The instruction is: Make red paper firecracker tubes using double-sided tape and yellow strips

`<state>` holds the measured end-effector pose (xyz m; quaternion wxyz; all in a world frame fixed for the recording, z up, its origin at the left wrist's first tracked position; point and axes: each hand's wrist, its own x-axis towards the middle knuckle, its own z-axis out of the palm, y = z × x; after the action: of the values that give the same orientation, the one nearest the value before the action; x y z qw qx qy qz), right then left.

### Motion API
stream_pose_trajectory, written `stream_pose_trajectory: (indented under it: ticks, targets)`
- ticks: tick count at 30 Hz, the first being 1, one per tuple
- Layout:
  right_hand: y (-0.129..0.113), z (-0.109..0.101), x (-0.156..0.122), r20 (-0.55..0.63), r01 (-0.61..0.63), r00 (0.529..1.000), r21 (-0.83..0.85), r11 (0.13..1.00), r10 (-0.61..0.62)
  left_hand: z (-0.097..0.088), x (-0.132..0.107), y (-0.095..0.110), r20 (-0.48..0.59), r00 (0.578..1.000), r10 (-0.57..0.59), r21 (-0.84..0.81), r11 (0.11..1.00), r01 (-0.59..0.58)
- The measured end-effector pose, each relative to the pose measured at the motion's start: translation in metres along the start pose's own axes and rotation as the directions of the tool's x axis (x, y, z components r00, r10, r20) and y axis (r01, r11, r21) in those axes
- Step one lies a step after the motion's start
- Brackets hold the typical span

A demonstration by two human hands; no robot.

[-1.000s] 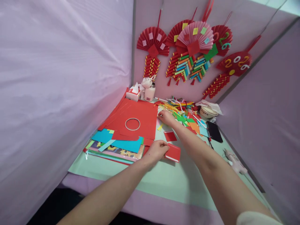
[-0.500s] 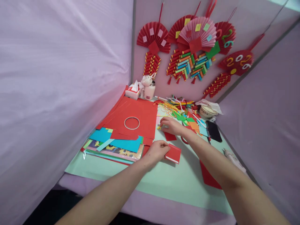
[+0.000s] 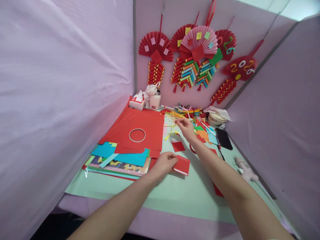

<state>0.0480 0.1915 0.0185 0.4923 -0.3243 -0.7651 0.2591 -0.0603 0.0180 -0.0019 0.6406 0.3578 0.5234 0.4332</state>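
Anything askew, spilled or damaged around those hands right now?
I see no spill or damage. The yellow strips lie in a loose tangle beyond the right hand, and the blue paper sits askew across the paper stack. The red paper piece in the left hand looks intact.

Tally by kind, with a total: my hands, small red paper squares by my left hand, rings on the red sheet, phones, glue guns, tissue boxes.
Bare hands: 2 (left hand, right hand)
Small red paper squares: 2 (held red square, loose red square)
Thin round pale ring: 1
Black rectangular phone: 1
Pale pink glue gun: 1
White and red tissue box: 1
Total: 8
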Motion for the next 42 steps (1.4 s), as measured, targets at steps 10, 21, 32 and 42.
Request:
stream_pose_trajectory:
  ticks: [10, 21, 32, 42]
  targets:
    - [-0.056, -0.078, 0.03, -0.33, -0.086, 0.899, 0.512, 0.855, 0.288, -0.005, 0.006, -0.011, 0.031, 0.996, 0.084, 0.042, 0.995, -0.085]
    - [-0.097, -0.091, -0.06, -0.235, -0.29, 0.923, 0.09, 0.953, 0.303, -0.01, 0.002, 0.005, -0.089, 0.911, 0.403, 0.28, 0.888, -0.366]
    - [-0.101, -0.048, -0.119, -0.095, -0.28, 0.958, -0.136, 0.95, 0.269, -0.005, -0.004, 0.009, -0.125, 0.871, 0.474, 0.349, 0.843, -0.409]
    - [-0.102, -0.035, -0.128, -0.108, -0.23, 0.971, -0.176, 0.957, 0.213, -0.003, -0.004, 0.009, -0.14, 0.873, 0.468, 0.352, 0.847, -0.398]
